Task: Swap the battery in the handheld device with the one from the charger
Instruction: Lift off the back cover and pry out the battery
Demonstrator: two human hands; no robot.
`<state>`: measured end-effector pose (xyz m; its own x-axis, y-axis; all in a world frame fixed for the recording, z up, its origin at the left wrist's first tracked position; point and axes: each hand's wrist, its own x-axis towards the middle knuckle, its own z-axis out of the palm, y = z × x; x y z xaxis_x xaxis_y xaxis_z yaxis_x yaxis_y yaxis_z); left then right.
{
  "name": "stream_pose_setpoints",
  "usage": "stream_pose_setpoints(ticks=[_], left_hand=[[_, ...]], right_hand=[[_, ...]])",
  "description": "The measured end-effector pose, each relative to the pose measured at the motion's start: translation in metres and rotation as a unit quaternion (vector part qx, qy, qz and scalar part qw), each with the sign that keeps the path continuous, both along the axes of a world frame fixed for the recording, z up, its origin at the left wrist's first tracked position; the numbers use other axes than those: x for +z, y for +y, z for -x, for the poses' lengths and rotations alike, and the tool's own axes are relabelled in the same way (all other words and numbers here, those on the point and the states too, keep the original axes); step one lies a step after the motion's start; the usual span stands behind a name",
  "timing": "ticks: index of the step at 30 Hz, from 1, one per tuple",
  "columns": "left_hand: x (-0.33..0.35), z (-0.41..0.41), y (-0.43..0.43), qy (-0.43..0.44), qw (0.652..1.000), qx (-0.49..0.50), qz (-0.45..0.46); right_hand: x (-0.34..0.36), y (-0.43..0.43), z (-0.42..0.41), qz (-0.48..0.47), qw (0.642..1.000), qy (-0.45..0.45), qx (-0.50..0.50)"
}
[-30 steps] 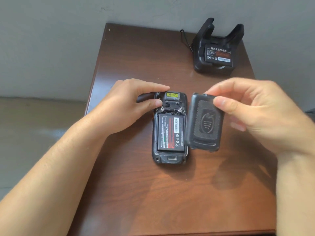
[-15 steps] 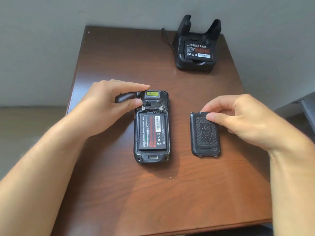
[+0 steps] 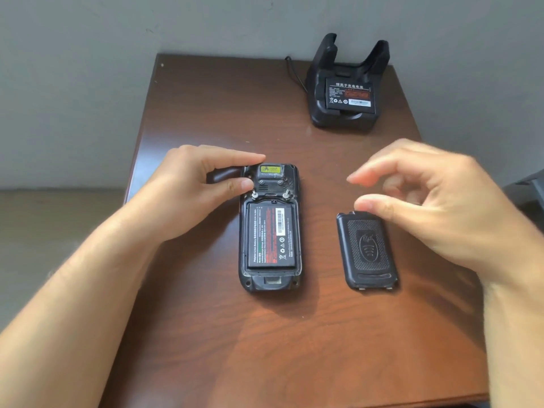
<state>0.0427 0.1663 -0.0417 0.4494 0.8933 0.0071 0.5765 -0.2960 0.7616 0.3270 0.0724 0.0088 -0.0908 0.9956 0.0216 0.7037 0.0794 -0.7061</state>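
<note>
The black handheld device (image 3: 269,278) lies face down in the middle of the brown table (image 3: 265,348), back open, with a black battery (image 3: 270,235) in its compartment. My left hand (image 3: 191,189) pinches the device's top left corner between thumb and forefinger. The black back cover (image 3: 366,251) lies flat on the table to the right of the device. My right hand (image 3: 435,207) hovers just above the cover's top edge, fingers apart and holding nothing. A second battery (image 3: 348,94) sits in the black charger cradle (image 3: 347,119) at the back right.
A thin black cable (image 3: 295,72) runs from the charger's left side toward the grey wall. The table's left edge drops to a tan floor. A dark object (image 3: 530,184) shows at the right edge of the view.
My right hand carried the back cover away from the device, laid it flat on the table and has now let go of it. My left hand stayed on the device.
</note>
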Motion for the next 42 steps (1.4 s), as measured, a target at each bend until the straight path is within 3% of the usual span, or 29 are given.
stream_pose_setpoints(ticks=[2, 5, 8, 13, 18, 21, 27, 42], left_hand=[[0.0, 0.001, 0.001, -0.01, 1.0, 0.001, 0.008], [-0.001, 0.001, 0.0, -0.012, 1.0, 0.0, 0.019], [-0.001, 0.002, 0.001, -0.012, 1.0, -0.002, 0.023], [-0.003, 0.004, 0.004, -0.009, 1.0, -0.006, 0.023], [0.003, 0.008, -0.005, 0.028, 0.997, -0.039, -0.063], [0.015, 0.012, -0.026, 0.052, 0.989, -0.071, -0.12], [0.018, 0.016, -0.054, 0.143, 0.983, -0.101, -0.061], [0.006, 0.014, -0.07, 0.09, 0.988, -0.077, -0.101]], right_hand=[[0.015, -0.003, 0.025, -0.027, 0.998, -0.008, 0.049], [0.012, -0.003, 0.063, 0.002, 0.988, -0.097, 0.119], [0.003, 0.0, 0.082, 0.051, 0.973, -0.185, 0.129], [0.006, 0.005, 0.082, 0.097, 0.954, -0.237, 0.153], [0.006, 0.004, 0.082, 0.092, 0.938, -0.279, 0.182], [0.001, 0.004, 0.075, 0.069, 0.942, -0.272, 0.185], [-0.012, -0.003, 0.06, 0.021, 0.962, -0.216, 0.166], [-0.038, -0.024, 0.058, -0.077, 0.985, -0.106, 0.115]])
